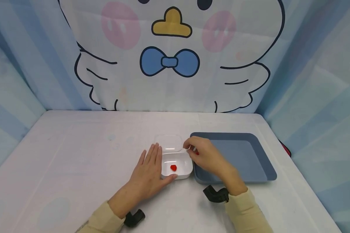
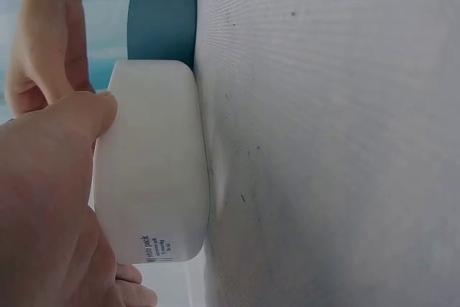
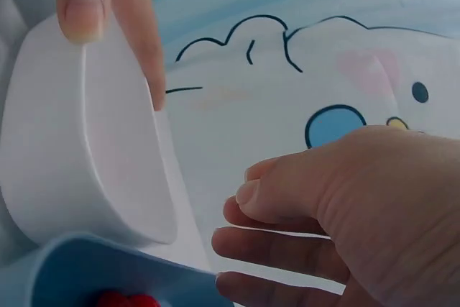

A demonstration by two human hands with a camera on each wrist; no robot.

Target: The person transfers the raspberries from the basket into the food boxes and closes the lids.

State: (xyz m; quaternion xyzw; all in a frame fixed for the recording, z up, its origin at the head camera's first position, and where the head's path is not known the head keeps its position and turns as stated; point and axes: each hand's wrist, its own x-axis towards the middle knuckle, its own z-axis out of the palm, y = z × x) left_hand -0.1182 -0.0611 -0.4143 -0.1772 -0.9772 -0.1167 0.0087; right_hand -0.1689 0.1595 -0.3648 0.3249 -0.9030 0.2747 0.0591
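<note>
Rests the left hand (image 1: 145,178), with fingers straight and mostly together, along the nine o'clock side of a white box (image 1: 183,161) with one red piece (image 1: 173,168) inside. Hangs the right hand (image 1: 207,157), with fingers loosely bent and slightly apart, by that box's two o'clock corner, above the nine o'clock edge of a blue-grey tray (image 1: 239,158) bearing red pieces (image 3: 144,300).
</note>
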